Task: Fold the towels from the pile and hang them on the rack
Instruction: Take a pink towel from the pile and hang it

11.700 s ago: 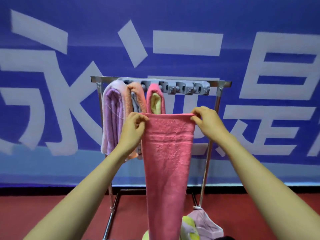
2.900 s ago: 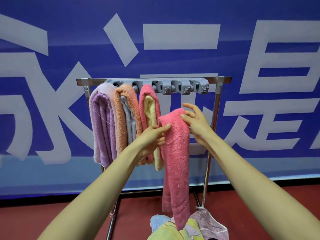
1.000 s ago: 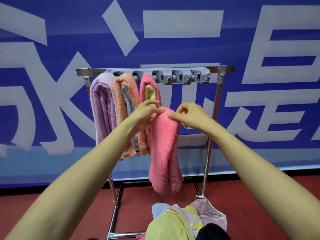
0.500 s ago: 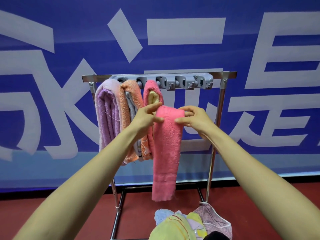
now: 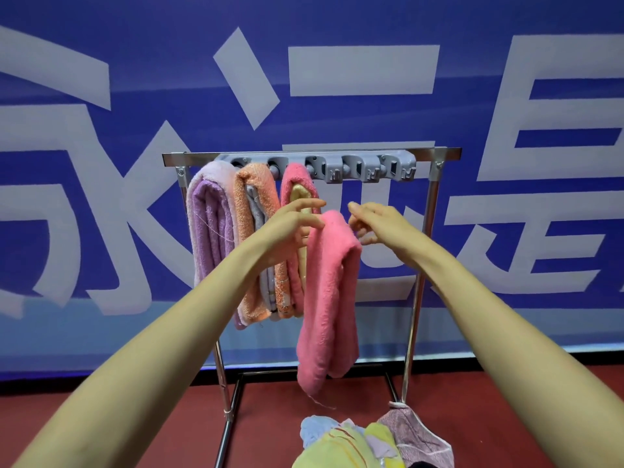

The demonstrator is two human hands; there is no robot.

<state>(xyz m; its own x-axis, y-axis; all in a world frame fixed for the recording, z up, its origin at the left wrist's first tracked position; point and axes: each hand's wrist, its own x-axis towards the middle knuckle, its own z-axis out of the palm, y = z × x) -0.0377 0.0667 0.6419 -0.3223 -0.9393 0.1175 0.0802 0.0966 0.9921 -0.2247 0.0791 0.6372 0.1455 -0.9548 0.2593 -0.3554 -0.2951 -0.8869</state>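
- Head view: a person's left hand (image 5: 290, 228) and right hand (image 5: 381, 221) meet at the top of a folded pink towel (image 5: 329, 298). It hangs in front of the rack (image 5: 418, 282), below the grey hook strip (image 5: 337, 163), and is not yet hung.
- The hands: the left hand's fingers are straight and lie against the towel's upper left edge. The right hand's fingers are loosely spread and blurred, just beside the upper right edge; whether they pinch the cloth cannot be told.
- Three folded bundles already hang side by side at the rack's left end: a lilac towel (image 5: 209, 238), an orange towel (image 5: 251, 197) and a pink-and-yellow bundle (image 5: 297, 184). The hooks to their right carry nothing.
- The pile (image 5: 351, 440) of unfolded towels lies on the red floor (image 5: 135, 427) near the rack's right post.
- Handling, as a judgement: the terry looks soft, limp and light — it sags in a long loop and would likely slide or fall open if supported at one point only. The safest hold is probably at the top fold, one hand on each side with fingers over all the layers, so the fold keeps together on the way to the next free hook.
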